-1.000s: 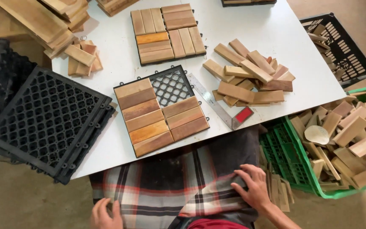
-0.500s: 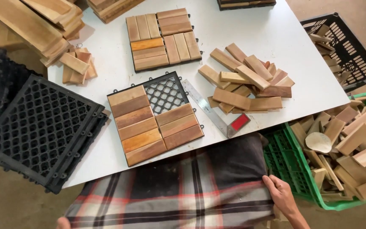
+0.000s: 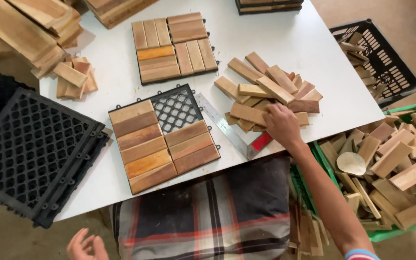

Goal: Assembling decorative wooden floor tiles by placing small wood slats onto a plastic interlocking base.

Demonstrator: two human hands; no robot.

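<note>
Wooden slats [image 3: 266, 91] were heaped on the white table [image 3: 314, 53], and the right hand [image 3: 281, 126] was laid on the near edge of that heap, fingers curled over a slat; whether it was gripped could not be told. A steel square [image 3: 227, 127] lay just beside it, next to the part-filled deck tile [image 3: 164, 137]. The left hand [image 3: 85, 245] was held open, low beside the plaid cloth [image 3: 203, 216].

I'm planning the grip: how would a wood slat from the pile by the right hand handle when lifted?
The slat looks stiff and flat, so probably light and unlikely to roll. It lies stacked in the loose pile under the right hand, so neighbours may shift.
</note>
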